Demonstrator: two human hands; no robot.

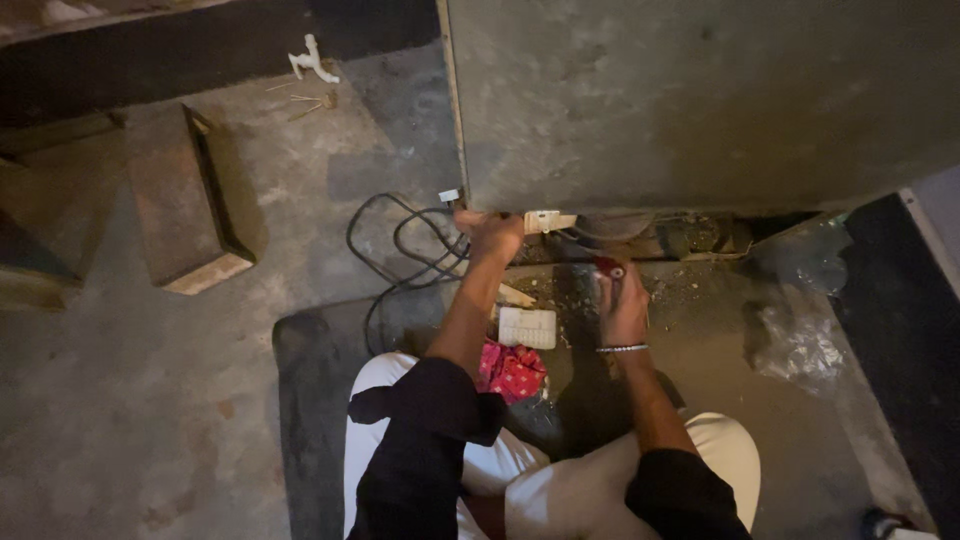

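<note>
A large grey metal appliance stands on the floor in front of me, its underside open at the bottom edge. My left hand reaches to that bottom edge and holds a small white part there. My right hand, with a bracelet at the wrist, grips a red-handled tool pointed toward the dark gap under the appliance. A white ribbed plastic piece and a red patterned cloth lie between my arms.
Black cables loop on the concrete floor left of the appliance. A wooden block lies further left. Crumpled clear plastic sits at the right. A dark mat is under my knees. A white fitting lies near the far wall.
</note>
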